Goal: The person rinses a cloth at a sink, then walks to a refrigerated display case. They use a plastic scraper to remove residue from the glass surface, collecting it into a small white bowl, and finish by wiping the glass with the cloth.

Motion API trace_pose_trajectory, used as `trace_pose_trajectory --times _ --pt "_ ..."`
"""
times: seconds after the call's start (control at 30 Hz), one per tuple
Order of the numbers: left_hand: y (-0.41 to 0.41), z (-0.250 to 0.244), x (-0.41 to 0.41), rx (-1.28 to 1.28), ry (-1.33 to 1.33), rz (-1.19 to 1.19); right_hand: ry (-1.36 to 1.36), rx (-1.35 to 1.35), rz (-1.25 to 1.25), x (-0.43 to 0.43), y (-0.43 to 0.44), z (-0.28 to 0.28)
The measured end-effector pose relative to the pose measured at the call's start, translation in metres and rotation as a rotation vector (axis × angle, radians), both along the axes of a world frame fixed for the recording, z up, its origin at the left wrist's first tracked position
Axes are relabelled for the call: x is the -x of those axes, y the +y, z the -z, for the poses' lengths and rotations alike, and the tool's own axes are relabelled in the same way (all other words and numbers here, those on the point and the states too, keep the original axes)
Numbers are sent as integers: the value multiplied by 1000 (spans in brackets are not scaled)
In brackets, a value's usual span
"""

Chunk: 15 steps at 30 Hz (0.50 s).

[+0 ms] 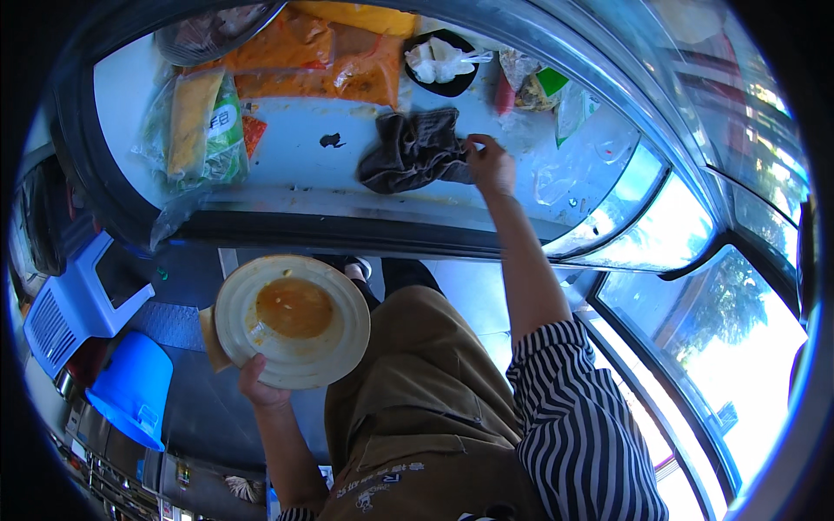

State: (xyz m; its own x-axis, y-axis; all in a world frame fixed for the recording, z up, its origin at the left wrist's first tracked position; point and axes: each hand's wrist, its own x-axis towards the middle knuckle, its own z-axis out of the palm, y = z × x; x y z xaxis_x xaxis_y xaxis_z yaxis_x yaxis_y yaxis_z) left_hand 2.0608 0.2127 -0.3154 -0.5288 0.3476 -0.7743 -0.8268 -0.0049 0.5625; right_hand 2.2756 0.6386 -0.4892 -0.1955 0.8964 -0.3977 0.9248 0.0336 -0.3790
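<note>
My left hand (262, 385) grips the near rim of a round pale plate (348, 355), thumb on top. A shallow pool of orange-brown liquid (296, 309) with small bits lies in the plate. Behind its left side shows a tan piece (212, 338), mostly hidden. With my right hand (490, 168) I pinch the right end of a crumpled dark cloth (417, 153). The cloth rests on the pale floor (300, 172) of a glass-fronted display cabinet. A small dark scrap (331, 140) lies to the left of the cloth.
Bags of orange sauce (365, 71), a green-and-clear packet (221, 130) and a black dish with a white bagged item (440, 62) line the cabinet. More bags (547, 88) sit at right. Below left are a blue bucket (133, 387) and a plastic stool (71, 312).
</note>
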Motion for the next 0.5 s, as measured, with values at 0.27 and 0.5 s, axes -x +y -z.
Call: trace_pose_trajectory --times 0.27,0.5 --pt "4 -3 0 13 -8 -14 67 -282 271 21 29 37" --pt "8 4 -3 22 -15 1 218 -410 77 54 97 44"
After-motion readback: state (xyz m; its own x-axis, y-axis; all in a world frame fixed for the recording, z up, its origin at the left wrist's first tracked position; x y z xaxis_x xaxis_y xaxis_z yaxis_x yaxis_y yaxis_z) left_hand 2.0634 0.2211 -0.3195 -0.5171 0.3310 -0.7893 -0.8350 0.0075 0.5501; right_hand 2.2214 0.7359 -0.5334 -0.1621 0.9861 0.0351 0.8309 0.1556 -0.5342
